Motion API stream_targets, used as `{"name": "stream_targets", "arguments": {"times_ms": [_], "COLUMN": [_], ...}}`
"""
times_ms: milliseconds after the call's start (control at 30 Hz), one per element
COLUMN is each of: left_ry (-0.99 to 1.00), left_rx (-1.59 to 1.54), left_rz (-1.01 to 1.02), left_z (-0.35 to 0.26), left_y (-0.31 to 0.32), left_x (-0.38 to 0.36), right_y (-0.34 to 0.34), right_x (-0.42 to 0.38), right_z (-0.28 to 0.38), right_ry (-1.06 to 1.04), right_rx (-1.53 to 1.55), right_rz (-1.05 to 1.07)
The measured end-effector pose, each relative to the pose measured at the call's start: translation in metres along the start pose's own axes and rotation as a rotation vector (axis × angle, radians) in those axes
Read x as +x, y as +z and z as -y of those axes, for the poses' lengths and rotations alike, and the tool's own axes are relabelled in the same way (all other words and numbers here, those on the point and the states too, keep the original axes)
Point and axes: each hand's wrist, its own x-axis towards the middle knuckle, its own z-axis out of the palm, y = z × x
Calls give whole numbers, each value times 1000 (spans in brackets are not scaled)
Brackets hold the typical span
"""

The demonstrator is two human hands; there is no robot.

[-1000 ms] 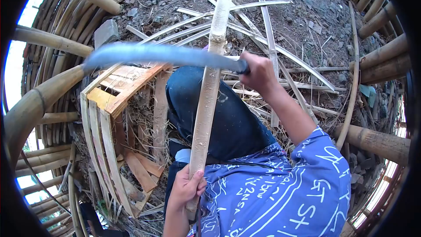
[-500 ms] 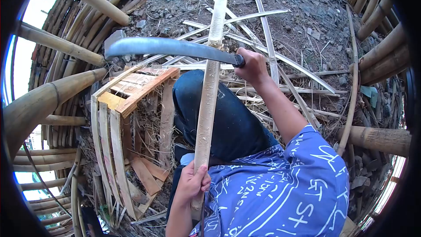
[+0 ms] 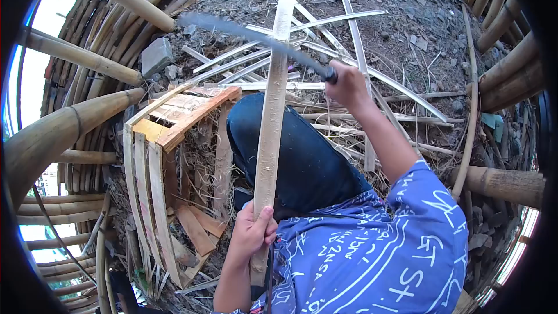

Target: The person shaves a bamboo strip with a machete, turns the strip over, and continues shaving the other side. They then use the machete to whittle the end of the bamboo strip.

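Note:
My left hand is closed round the lower end of a long, pale bamboo strip. The strip slants upward past my bent knee and runs out of the top of the view. In my right hand is the dark handle of a machete, its long curved blade pointing to the upper left. The blade crosses the strip's upper part in this view and is slightly blurred. Rough, scraped patches mark the strip's face below the blade.
A slatted wooden crate stands left of my knee, with wood pieces inside. Several split bamboo strips lie crossed on the stony ground ahead. Thick bamboo poles jut in from the left, and another pole from the right. A grey block sits beyond the crate.
The machete has moved up along the strip, its tip swinging higher and away. My right hand has shifted a little to the right. The left hand keeps its grip, slightly lower and further left.

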Motion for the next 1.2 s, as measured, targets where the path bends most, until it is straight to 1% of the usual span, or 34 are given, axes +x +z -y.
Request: {"name": "stream_targets", "arguments": {"times_ms": [33, 100, 133, 167, 233, 267, 300, 367, 433, 500, 567, 633, 700, 767, 800, 833, 900, 967, 1033, 1067, 1100, 1167, 1200], "left_ry": [-9, 24, 28, 25, 4, -14, -23, -19, -59, -56, -88, -99, -94, -68, -70, -76, -119, -140, -118, -101, -99, -102, -101], "left_rx": [-20, 3, -5, -13, -41, -65, -90, -64, -114, -126, -172, -204, -212, -178, -195, -214, -248, -315, -263, -218, -218, -225, -224], "left_rz": [-2, -9, 0, 12, 14, 14, 13, 29, 40, 50, 102, 120, 161, 143, 164, 184, 206, 236, 210, 174, 172, 158, 156], "left_z": [-4, 0, 2, 3, 2, 0, -3, -3, 3, 8, 10, 10, 11, 12, 13, 11, 5, 1, 5, 7, 7, 7, 6], "left_y": [2, -1, -2, -2, 1, 4, 6, 1, -6, -17, -24, -25, -27, -27, -27, -26, -25, -22, -27, -29, -29, -27, -28], "left_x": [-1, 4, 4, 5, 7, 5, 6, 10, 11, 12, 5, 0, 1, 3, 4, 4, -1, -3, 0, 1, 0, -2, -3], "right_y": [1, 2, -5, -2, 2, 6, 17, 27, 24, 21, 30, 37, 32, 39, 32, 32, 39, 40, 41, 44, 36, 6, 3], "right_x": [-2, 2, -5, -4, -11, -8, -3, -4, -13, -15, 1, 21, 23, 15, 7, 1, -4, -3, 3, 5, 8, 16, 21], "right_z": [-1, 8, 17, 17, 12, 11, 6, 16, 35, 44, 30, 25, 35, 34, 42, 41, 40, 36, 39, 43, 51, 70, 71], "right_ry": [-2, 56, 78, 79, -111, -10, -6, 39, 19, -41, -48, 74, 181, 126, 75, 40, -30, -6, 213, 278, 276, 347, 260], "right_rx": [0, 304, 404, 408, 110, 92, 130, 380, 501, 559, 393, 268, 502, 611, 611, 605, 497, 449, 697, 918, 920, 1297, 1305], "right_rz": [0, -130, -65, -67, -65, -36, -117, -112, -140, -129, -162, -210, -222, -263, -278, -233, -188, -165, -83, -71, -69, -40, -74]}}
